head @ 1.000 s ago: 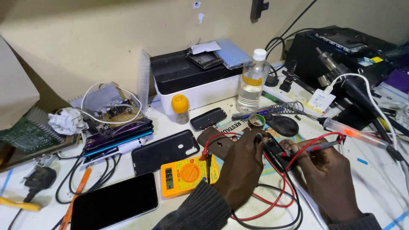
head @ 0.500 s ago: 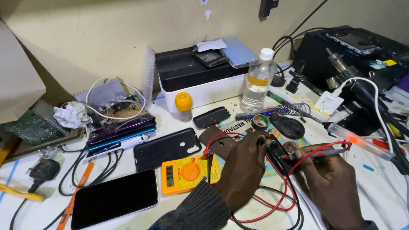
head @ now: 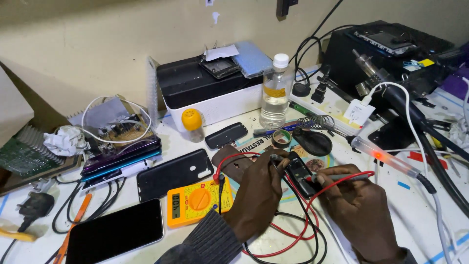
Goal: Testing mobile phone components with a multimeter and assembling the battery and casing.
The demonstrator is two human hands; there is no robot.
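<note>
My left hand (head: 256, 195) pinches a thin black probe against the top of a small black phone battery (head: 299, 174) on the white bench. My right hand (head: 361, 210) grips a red-tipped probe (head: 337, 178) and presses its tip to the battery's right side. Red and black leads (head: 293, 230) loop from both probes under my wrists to a yellow multimeter (head: 198, 201) left of my left hand, whose display is lit.
Dark phones (head: 173, 173) (head: 115, 234) and a phone stack (head: 119, 159) lie left. Behind are a black-and-white box (head: 210, 93), a clear bottle (head: 275, 93), a small orange-capped bottle (head: 193, 124), a tape roll (head: 282, 138), a power strip (head: 332, 105), a soldering station (head: 391, 54) and a glowing tool (head: 383, 156).
The view has shifted a little to the right and closer. Both hands stay on the battery with the probes, with only small adjustments.
</note>
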